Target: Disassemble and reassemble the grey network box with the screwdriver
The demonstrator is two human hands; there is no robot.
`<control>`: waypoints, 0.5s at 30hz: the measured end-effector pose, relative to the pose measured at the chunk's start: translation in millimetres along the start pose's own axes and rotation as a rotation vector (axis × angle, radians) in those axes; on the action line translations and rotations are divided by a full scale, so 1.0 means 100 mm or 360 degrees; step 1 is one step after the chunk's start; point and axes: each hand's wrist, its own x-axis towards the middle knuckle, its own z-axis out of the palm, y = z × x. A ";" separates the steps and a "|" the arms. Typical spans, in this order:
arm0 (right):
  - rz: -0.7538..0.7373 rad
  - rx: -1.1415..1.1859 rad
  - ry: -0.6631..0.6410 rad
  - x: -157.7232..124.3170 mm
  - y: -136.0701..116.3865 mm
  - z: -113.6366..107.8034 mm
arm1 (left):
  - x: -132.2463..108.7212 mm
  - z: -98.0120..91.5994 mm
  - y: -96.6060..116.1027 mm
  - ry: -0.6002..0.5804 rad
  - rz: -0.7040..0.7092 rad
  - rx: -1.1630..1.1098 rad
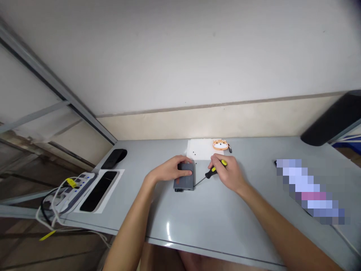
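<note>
My left hand (pixel 172 168) is closed around the upper part of a small dark grey box-shaped device (pixel 183 183), which sits on the grey table. A black part sticks out at the device's near edge. In my right hand (pixel 227 171) is a black and yellow screwdriver (pixel 212 172), held by its handle. Its thin shaft slants down to the left, and the tip is at the device's near right corner; whether it touches a screw I cannot tell. Several tiny dark pieces, perhaps screws, lie on a white sheet of paper (pixel 201 149) behind the device.
An orange and white animal-face case (pixel 220 145) lies on the paper. To the left are a phone (pixel 99 191), a power strip (pixel 77 190) with cables and a black object (pixel 114 159). A blurred-out device (pixel 310 192) lies right; a black cylinder (pixel 329 120) stands behind it.
</note>
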 end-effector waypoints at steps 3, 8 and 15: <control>-0.0005 -0.0003 0.0021 0.01 -0.01 -0.02 | 0.00 0.00 0.01 -0.0010 -0.0013 0.0002; -0.0029 -0.0014 0.0067 0.03 0.02 -0.05 | 0.00 0.00 -0.02 -0.0013 0.0001 0.0030; 0.0123 -0.0124 0.0515 0.14 0.16 -0.11 | -0.01 -0.02 -0.03 0.0027 -0.0279 0.0101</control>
